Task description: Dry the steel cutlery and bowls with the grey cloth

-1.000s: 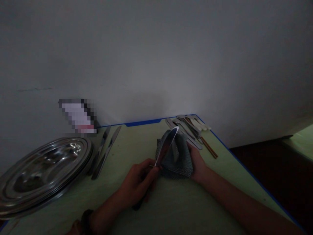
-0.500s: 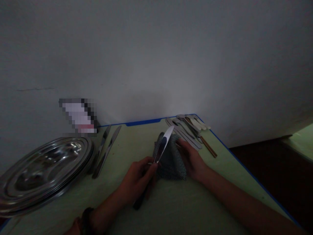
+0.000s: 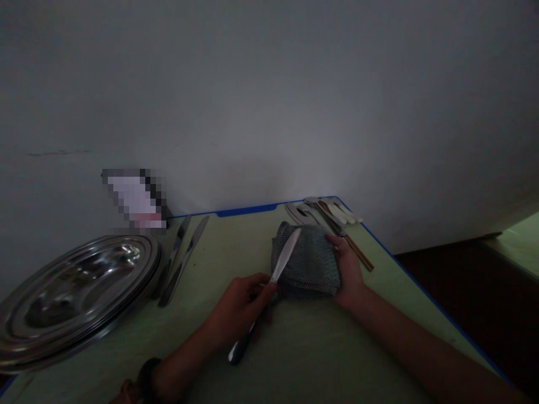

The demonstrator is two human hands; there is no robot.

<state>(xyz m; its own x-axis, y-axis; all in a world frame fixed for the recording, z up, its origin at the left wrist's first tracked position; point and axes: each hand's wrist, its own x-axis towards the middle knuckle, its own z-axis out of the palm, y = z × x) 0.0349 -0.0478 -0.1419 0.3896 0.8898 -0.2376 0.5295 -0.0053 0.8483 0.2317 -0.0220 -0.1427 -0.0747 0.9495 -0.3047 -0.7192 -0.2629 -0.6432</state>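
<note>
My left hand (image 3: 240, 306) is closed around the handle of a table knife (image 3: 283, 261), whose blade lies slanted across a grey checked cloth (image 3: 309, 268). The knife's handle end sticks out below my fingers toward me. My right hand (image 3: 347, 269) grips the right edge of the cloth, fingers curled over it, and holds it bunched on the pale green table (image 3: 236, 247).
A stack of steel compartment trays (image 3: 71, 292) sits at the left. Two knives (image 3: 181, 258) lie beside it. A pile of spoons and cutlery with chopsticks (image 3: 332, 216) rests at the far right corner. The table's blue edge (image 3: 421, 289) drops off on the right.
The knife blade has tipped from standing up against the cloth to lying flatter across it. My right hand has shifted to the cloth's right edge, and the cloth now spreads under the blade.
</note>
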